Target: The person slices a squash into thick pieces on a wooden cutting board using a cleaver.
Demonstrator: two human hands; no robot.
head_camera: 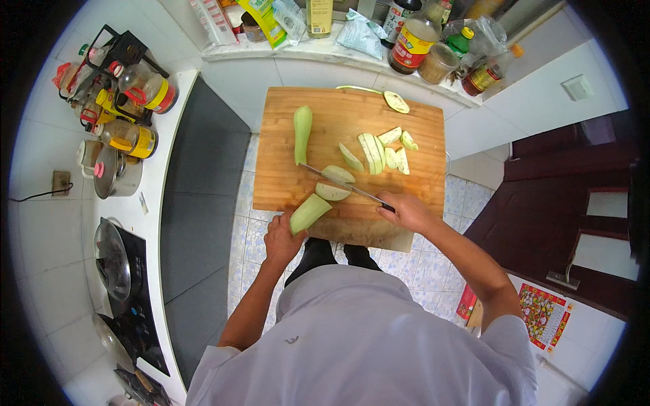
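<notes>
My left hand grips the lower end of a cut piece of pale green eggplant at the near edge of a wooden cutting board. My right hand holds the dark handle of a kitchen knife, whose blade points to the upper left. The blade lies between a thick eggplant slice and another slice. Farther up, a whole slender eggplant rests on the board's left side. Several cut slices and small chunks lie to the right.
An eggplant end slice lies near the board's far edge. Bottles, a jar and packets stand on the marble sill beyond. On the left counter are oil bottles, a lidded pot and a cooktop.
</notes>
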